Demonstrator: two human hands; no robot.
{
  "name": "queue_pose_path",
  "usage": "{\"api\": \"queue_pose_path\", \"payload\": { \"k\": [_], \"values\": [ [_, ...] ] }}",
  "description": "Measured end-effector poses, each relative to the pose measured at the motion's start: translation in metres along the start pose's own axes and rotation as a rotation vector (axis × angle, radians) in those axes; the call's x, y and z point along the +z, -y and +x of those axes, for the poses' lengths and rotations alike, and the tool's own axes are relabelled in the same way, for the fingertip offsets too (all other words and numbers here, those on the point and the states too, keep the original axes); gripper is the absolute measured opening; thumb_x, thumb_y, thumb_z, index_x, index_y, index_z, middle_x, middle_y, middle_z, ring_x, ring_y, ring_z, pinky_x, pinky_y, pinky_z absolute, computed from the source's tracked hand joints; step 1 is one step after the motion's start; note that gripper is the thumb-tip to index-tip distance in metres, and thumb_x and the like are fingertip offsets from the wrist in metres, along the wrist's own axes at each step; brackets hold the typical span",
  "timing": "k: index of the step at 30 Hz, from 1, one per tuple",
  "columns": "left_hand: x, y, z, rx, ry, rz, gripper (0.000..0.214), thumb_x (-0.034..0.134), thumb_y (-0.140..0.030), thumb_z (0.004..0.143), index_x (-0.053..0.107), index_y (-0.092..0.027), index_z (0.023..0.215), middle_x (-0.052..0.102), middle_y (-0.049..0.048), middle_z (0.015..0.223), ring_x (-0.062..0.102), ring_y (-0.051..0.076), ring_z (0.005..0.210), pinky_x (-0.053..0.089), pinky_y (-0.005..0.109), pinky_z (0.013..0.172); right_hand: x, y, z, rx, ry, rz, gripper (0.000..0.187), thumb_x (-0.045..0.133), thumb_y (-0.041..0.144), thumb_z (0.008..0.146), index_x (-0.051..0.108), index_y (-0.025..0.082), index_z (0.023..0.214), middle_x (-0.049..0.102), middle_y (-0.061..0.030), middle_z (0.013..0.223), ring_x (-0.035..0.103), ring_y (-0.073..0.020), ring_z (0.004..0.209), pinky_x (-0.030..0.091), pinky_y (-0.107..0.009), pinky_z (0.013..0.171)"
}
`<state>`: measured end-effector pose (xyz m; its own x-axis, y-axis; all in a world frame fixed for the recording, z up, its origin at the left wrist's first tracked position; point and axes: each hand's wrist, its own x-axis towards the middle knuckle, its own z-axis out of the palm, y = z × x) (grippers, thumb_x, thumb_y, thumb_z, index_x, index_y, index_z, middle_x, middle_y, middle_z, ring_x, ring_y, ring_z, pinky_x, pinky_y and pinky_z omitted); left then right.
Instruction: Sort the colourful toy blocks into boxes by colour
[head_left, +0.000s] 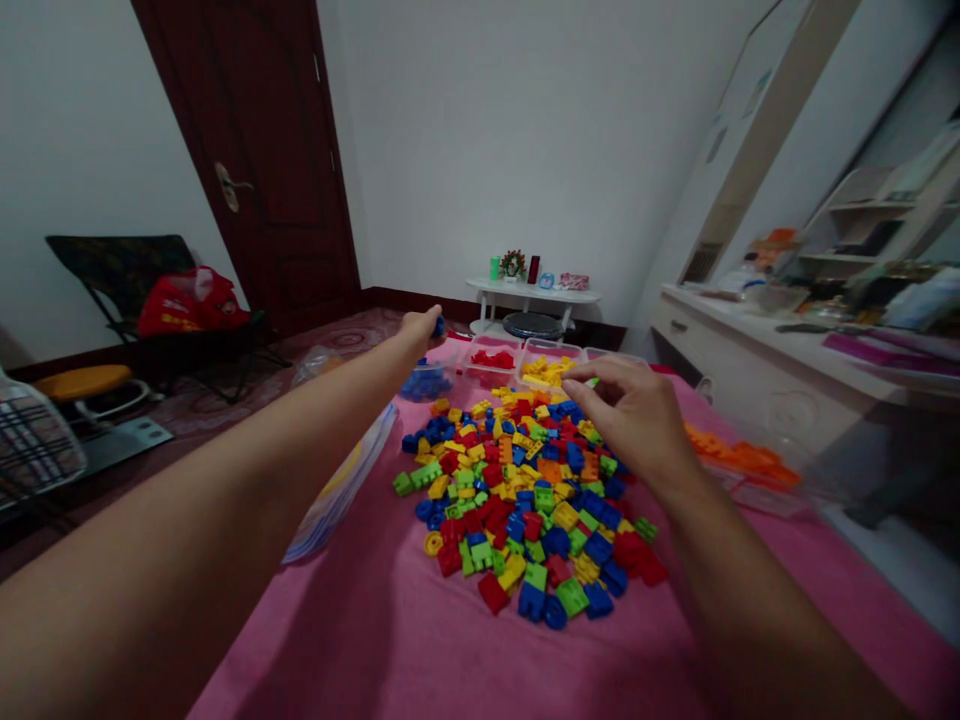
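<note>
My left hand [421, 326] is stretched out above the clear bin of blue blocks [426, 384], closed around a blue building block [439, 326] that shows at its fingertips. My right hand [626, 405] hovers at the far right of a heap of mixed toy building blocks [517, 480], with thumb and fingers pinched. A bit of a green building block [592, 382] shows between those fingers. The heap holds red, yellow, blue, green and orange pieces, some of them wheel-shaped.
Behind the heap stand a bin of red blocks [493, 360], a bin of yellow blocks [546, 372] and another clear bin [619, 357] partly hidden by my right hand. Orange blocks [750, 462] fill a container at right. Clear plastic bags [349, 490] lie left on the pink cloth [337, 640].
</note>
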<state>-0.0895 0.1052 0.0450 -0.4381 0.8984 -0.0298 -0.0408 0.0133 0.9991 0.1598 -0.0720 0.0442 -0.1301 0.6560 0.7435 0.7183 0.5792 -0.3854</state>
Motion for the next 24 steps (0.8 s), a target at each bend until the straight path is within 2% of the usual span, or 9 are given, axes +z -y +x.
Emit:
{"api": "queue_pose_path", "payload": {
  "k": [2, 5, 8, 11, 14, 18, 20, 22, 24],
  "values": [
    [-0.014, 0.005, 0.017, 0.049, -0.043, 0.093, 0.017, 0.058, -0.029, 0.081, 0.056, -0.012, 0.079, 0.051, -0.0004, 0.059, 0.048, 0.006, 0.047, 0.049, 0.022, 0.053, 0.0, -0.001, 0.001, 0.002, 0.004, 0.001, 0.012, 0.06, 0.022, 0.076, 0.071, 0.018, 0.076, 0.068, -0.0029, 0.075, 0.055, -0.0121, 0.059, 0.042, -0.025, 0.057],
    [-0.03, 0.015, 0.027, 0.088, -0.042, 0.22, 0.019, 0.065, -0.029, 0.075, 0.059, -0.011, 0.07, 0.053, 0.0018, 0.058, 0.055, 0.011, 0.053, 0.049, 0.027, 0.058, 0.001, -0.004, 0.001, -0.002, 0.016, -0.014, 0.012, 0.059, 0.023, 0.076, 0.07, 0.018, 0.075, 0.069, -0.003, 0.076, 0.057, -0.0128, 0.06, 0.042, -0.025, 0.057],
    [-0.039, 0.02, 0.024, 0.18, 0.068, 0.499, 0.023, 0.069, -0.033, 0.07, 0.063, -0.011, 0.063, 0.059, 0.006, 0.06, 0.062, 0.02, 0.066, 0.048, 0.03, 0.066, 0.002, -0.005, 0.0, -0.009, 0.031, -0.028, 0.013, 0.059, 0.024, 0.077, 0.071, 0.019, 0.077, 0.07, -0.0029, 0.075, 0.058, -0.0133, 0.06, 0.042, -0.025, 0.057],
    [-0.039, 0.019, 0.012, 0.389, 0.161, 0.735, 0.022, 0.068, -0.036, 0.067, 0.068, -0.014, 0.069, 0.068, 0.0078, 0.073, 0.063, 0.024, 0.086, 0.045, 0.029, 0.076, 0.002, -0.004, 0.0, -0.014, 0.036, -0.028, 0.014, 0.059, 0.024, 0.077, 0.071, 0.019, 0.077, 0.069, -0.0028, 0.073, 0.058, -0.0138, 0.06, 0.042, -0.025, 0.056],
    [-0.034, 0.022, -0.011, 0.462, 0.237, 0.571, 0.029, 0.064, -0.042, 0.07, 0.069, -0.014, 0.077, 0.07, 0.0087, 0.086, 0.061, 0.024, 0.094, 0.045, 0.027, 0.078, 0.002, -0.003, -0.001, -0.018, 0.016, -0.022, 0.013, 0.059, 0.023, 0.077, 0.071, 0.019, 0.076, 0.069, -0.0026, 0.073, 0.059, -0.014, 0.061, 0.043, -0.026, 0.057],
    [-0.029, 0.04, -0.057, 0.12, 0.471, 0.113, 0.041, 0.055, -0.051, 0.073, 0.066, -0.014, 0.089, 0.069, 0.0114, 0.094, 0.064, 0.02, 0.087, 0.047, 0.03, 0.075, 0.001, 0.0, -0.001, -0.033, -0.015, 0.002, 0.012, 0.059, 0.02, 0.077, 0.071, 0.019, 0.076, 0.069, -0.0029, 0.076, 0.059, -0.0141, 0.065, 0.042, -0.025, 0.058],
    [-0.028, 0.054, -0.081, 0.078, 0.433, 0.09, 0.041, 0.055, -0.049, 0.073, 0.066, -0.014, 0.092, 0.068, 0.0116, 0.098, 0.063, 0.021, 0.09, 0.047, 0.032, 0.078, 0.001, 0.003, -0.001, -0.033, -0.008, 0.013, 0.012, 0.059, 0.02, 0.077, 0.071, 0.019, 0.076, 0.069, -0.0032, 0.076, 0.059, -0.0141, 0.064, 0.042, -0.025, 0.057],
    [-0.028, 0.068, -0.098, 0.176, 0.349, 0.191, 0.039, 0.055, -0.045, 0.074, 0.065, -0.012, 0.093, 0.067, 0.012, 0.101, 0.061, 0.023, 0.097, 0.044, 0.033, 0.084, 0.001, 0.006, -0.001, -0.029, 0.005, 0.025, 0.012, 0.059, 0.021, 0.077, 0.071, 0.018, 0.076, 0.069, -0.0033, 0.075, 0.059, -0.0139, 0.062, 0.043, -0.026, 0.057],
    [-0.028, 0.08, -0.107, 0.205, 0.249, 0.3, 0.039, 0.055, -0.041, 0.074, 0.063, -0.012, 0.101, 0.066, 0.012, 0.106, 0.059, 0.024, 0.1, 0.043, 0.033, 0.086, 0.001, 0.01, -0.001, -0.035, 0.016, 0.038, 0.011, 0.06, 0.022, 0.077, 0.071, 0.018, 0.076, 0.069, -0.0032, 0.075, 0.06, -0.0139, 0.062, 0.043, -0.025, 0.058]
  ]
}}
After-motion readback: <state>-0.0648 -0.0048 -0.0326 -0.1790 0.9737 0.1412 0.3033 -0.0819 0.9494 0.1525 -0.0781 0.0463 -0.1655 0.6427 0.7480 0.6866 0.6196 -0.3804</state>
